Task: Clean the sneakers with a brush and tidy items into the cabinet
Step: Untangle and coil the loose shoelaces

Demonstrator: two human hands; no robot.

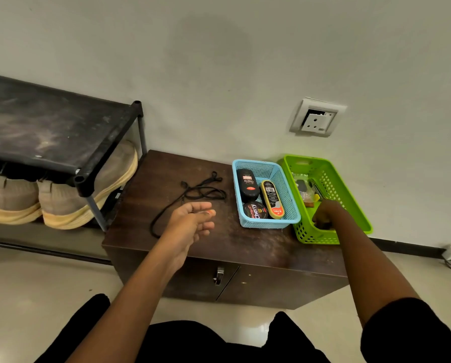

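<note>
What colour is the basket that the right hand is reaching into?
The basket is bright green, clearest in the head view.

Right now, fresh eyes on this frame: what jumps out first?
The two bright baskets on the dark cabinet top: a green basket at the right with the right hand reaching in, a blue basket beside it holding shoe polish. The left hand hovers open by black laces; beige sneakers sit under the black rack, left.

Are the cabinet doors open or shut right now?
Shut. Both cabinet doors sit flush with the front, the handle lies at their seam, and no interior shows.
</note>
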